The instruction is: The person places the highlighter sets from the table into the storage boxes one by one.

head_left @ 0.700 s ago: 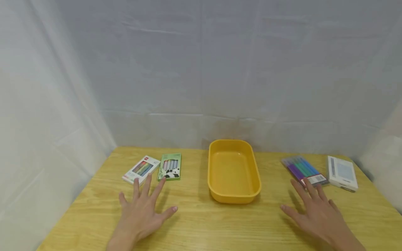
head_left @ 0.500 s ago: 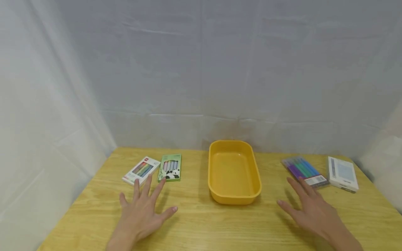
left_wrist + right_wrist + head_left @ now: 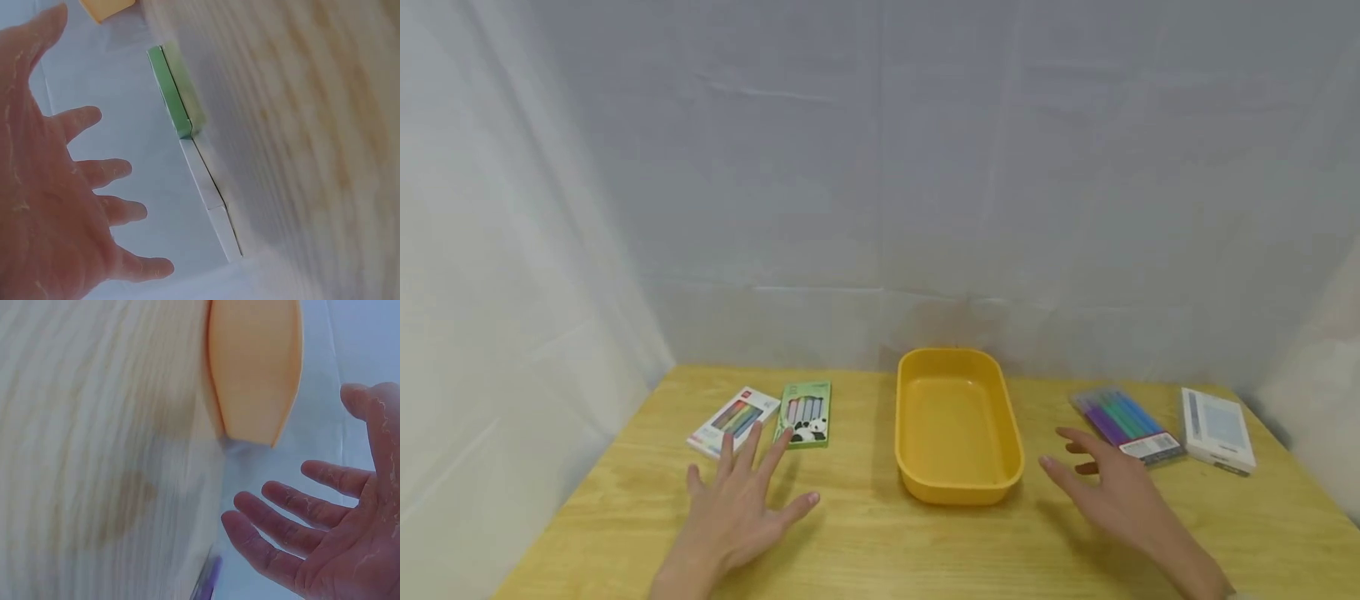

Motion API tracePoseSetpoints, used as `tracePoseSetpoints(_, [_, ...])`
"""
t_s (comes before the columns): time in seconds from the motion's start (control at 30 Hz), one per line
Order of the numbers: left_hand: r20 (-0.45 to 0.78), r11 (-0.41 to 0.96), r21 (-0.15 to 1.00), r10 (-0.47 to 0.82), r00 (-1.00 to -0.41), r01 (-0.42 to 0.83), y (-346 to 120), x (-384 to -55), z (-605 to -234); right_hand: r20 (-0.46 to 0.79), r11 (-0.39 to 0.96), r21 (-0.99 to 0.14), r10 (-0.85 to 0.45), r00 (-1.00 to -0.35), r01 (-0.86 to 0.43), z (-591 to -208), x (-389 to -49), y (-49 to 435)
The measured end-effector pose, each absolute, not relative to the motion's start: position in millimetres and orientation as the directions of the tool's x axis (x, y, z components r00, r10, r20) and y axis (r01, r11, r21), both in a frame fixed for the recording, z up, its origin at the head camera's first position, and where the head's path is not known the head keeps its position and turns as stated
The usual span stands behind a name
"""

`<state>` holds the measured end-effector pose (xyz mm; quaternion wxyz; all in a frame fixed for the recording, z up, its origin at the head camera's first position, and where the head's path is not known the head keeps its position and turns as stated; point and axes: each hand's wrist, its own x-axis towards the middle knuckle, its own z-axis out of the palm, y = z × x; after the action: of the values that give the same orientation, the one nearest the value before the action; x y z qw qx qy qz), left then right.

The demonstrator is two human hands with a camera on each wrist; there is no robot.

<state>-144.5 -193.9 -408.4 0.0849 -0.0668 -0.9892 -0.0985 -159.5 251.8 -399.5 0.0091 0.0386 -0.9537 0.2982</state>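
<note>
My left hand [image 3: 733,512] hovers above the table with its fingers spread and holds nothing. Just beyond its fingertips lie a white box of coloured pens [image 3: 733,421] and a green panda box of pens [image 3: 805,414]; the green box's edge [image 3: 170,94] shows in the left wrist view. My right hand [image 3: 1116,496] is raised over the table between the yellow bin [image 3: 958,492] and a clear pack of purple, green and blue pens [image 3: 1123,421]. Its palm faces inward, the fingers are slightly bent, and it holds nothing. The right wrist view shows the bin's side [image 3: 253,369].
A white box [image 3: 1217,429] lies to the right of the clear pen pack. Under everything is a wooden table [image 3: 910,550]. White sheeting [image 3: 880,183] hangs behind the table and along both sides.
My right hand has moved left, away from the pen pack toward the yellow bin, and turned its palm inward. My left hand stays nearly still. The head view has tilted slightly up.
</note>
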Motion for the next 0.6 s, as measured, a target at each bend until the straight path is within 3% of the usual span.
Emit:
tracePoseSetpoints(0.3, [0.166,0.971,0.188,0.116,-0.979,0.147,-194,-159,-408,0.007,0.717,-0.696,-0.034,-0.999,-0.029,-398,-168,234])
tracePoseSetpoints(0.6, [0.092,0.966,0.220,0.116,-0.989,0.134,-189,-174,-407,-0.119,0.491,-0.867,-0.033,-0.992,0.088,-396,-179,222])
